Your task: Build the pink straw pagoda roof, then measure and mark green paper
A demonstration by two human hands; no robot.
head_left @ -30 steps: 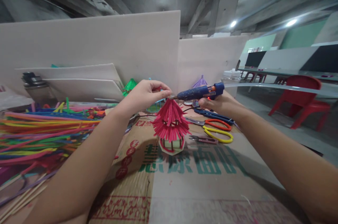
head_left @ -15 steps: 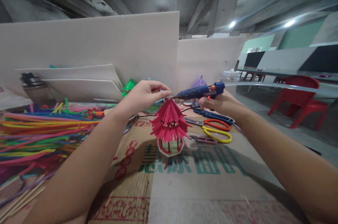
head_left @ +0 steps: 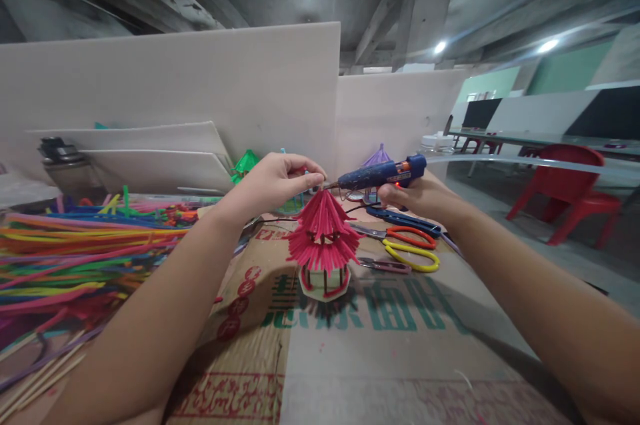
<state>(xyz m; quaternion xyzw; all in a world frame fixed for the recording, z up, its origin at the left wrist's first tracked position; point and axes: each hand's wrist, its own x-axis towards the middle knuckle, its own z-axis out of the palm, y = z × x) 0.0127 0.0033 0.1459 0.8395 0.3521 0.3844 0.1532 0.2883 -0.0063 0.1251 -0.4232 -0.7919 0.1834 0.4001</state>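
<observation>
A small red two-tiered pavilion model (head_left: pixel 324 248) made of fuzzy craft stems is in the middle of the head view, upright above the cardboard. At its peak, the thumb and fingers of my left hand (head_left: pixel 285 181) are pinched together; the exact point of contact is small and partly hidden. My right hand (head_left: pixel 420 195) is wrapped around a blue hot glue gun (head_left: pixel 377 175) with a small red light lit. The gun's nozzle points left and is right at the roof peak, close to my left fingertips. A long clear glue stick (head_left: pixel 480 159) sticks out of its back.
Scissors with orange and yellow handles (head_left: pixel 413 248), small snips (head_left: pixel 384 265) and a dark blue tool (head_left: pixel 403 218) lie on the right. Bundles of coloured craft stems (head_left: pixel 90 258) and wooden sticks (head_left: pixel 45 378) fill the left. Green (head_left: pixel 245 163) and purple (head_left: pixel 377 155) models stand behind. Printed cardboard (head_left: pixel 375 358) covers the table.
The pavilion has turned a little, and its base has shifted slightly right and down. Both hands and the glue gun have moved only slightly.
</observation>
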